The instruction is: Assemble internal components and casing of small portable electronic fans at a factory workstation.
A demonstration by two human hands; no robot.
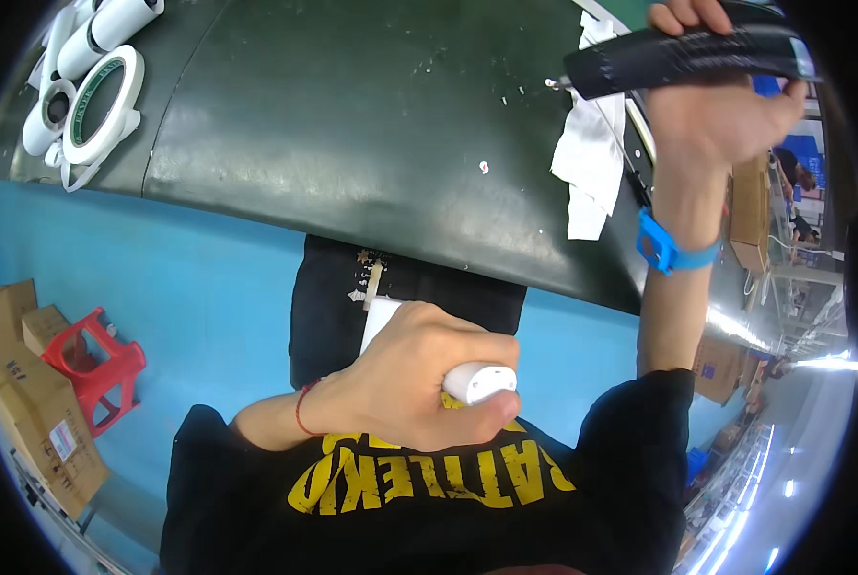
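Observation:
Close in front of my body, my left hand [424, 369] is closed round a white plastic handle-shaped part [486, 383]. Its rounded end, with small holes, pokes out past my fingers, and another white stretch shows on the far side of the hand; the middle is hidden. Up at the far right, my right hand [721, 120] grips a black electric screwdriver [683, 59], well apart from the white part. The screwdriver lies almost level, its metal bit pointing left, with something tiny and pale at the tip.
A dark green worktable [352, 125] curves across the far side, scattered with tiny screws and bits. White cloth [590, 163] lies under the screwdriver. Tape rolls [122, 105] sit at far left. On the blue floor stand a red stool [98, 369] and cardboard boxes [41, 422].

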